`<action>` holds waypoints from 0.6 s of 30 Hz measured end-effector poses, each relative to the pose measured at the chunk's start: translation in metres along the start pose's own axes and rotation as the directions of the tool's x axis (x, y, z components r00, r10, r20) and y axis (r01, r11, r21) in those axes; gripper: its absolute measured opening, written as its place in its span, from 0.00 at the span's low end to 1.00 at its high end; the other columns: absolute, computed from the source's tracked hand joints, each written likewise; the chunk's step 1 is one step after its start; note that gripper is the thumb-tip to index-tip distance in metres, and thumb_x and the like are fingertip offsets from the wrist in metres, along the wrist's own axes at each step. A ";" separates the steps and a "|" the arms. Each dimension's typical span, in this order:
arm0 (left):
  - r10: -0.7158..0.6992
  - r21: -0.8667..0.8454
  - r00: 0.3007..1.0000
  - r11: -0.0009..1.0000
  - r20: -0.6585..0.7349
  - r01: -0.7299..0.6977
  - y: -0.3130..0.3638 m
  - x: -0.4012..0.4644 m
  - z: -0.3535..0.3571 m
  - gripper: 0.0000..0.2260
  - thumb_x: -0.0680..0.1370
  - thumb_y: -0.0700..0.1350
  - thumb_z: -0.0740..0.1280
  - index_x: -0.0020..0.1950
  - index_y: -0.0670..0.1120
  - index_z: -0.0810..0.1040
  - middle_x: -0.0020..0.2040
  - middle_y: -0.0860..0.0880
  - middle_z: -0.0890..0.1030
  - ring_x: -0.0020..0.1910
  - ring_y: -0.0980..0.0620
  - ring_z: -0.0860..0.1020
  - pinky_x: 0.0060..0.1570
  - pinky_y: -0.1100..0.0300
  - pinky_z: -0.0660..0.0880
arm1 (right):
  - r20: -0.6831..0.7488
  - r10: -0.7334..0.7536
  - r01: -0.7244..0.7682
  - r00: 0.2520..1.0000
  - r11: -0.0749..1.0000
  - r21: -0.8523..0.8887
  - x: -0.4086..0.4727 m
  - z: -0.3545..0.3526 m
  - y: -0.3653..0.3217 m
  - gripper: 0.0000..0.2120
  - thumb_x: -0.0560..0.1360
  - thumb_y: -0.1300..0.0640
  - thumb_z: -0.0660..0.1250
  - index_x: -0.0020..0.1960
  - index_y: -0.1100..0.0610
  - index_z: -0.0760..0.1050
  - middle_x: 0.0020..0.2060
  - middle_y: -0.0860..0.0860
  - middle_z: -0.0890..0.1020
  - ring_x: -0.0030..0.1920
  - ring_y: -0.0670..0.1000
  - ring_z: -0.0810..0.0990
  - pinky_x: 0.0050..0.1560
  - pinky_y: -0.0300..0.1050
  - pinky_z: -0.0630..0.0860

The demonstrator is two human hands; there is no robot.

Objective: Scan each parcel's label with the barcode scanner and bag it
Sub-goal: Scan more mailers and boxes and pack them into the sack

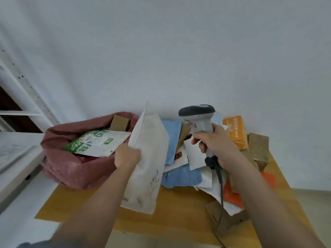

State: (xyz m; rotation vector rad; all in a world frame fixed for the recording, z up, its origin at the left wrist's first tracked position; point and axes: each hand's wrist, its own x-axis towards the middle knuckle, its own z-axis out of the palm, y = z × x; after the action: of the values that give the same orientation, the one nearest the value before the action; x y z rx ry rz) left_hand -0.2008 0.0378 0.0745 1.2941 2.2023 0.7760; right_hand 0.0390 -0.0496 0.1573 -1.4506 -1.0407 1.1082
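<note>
My left hand point(126, 155) grips a white padded mailer point(149, 158) by its left edge and holds it upright above the table, its printed face turned to the right. My right hand point(215, 144) holds the grey-and-white barcode scanner point(199, 119) by its handle, the head pointing left at the mailer from a short distance. The scanner's black cable point(220, 183) hangs down over the parcels. To the left stands an open pink bag point(71, 169), with a green-and-white parcel point(96, 142) and a brown box point(119, 123) inside.
A heap of parcels lies on the wooden table point(175, 219) under my right hand: blue mailers point(180, 176), white ones, an orange box point(235, 133), an orange mailer point(231, 194), brown cardboard point(258, 149). A white shelf frame point(23, 97) stands at left. The wall is close behind.
</note>
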 end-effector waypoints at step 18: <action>-0.055 -0.793 0.953 0.541 0.299 0.280 0.046 0.034 -0.086 0.14 0.77 0.30 0.55 0.33 0.42 0.61 0.17 0.53 0.64 0.19 0.54 0.64 0.22 0.67 0.60 | -0.323 -0.108 0.130 0.940 0.990 0.050 0.025 0.029 -0.029 0.23 0.69 0.52 0.77 0.57 0.61 0.74 0.47 0.53 0.81 0.38 0.50 0.78 0.33 0.43 0.73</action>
State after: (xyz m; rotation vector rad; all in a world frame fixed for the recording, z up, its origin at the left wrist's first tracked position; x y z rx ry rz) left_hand -0.2421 0.0663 0.1648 0.6082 1.3798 1.2863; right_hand 0.0145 -0.0156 0.1808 -1.4333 -0.8379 0.7826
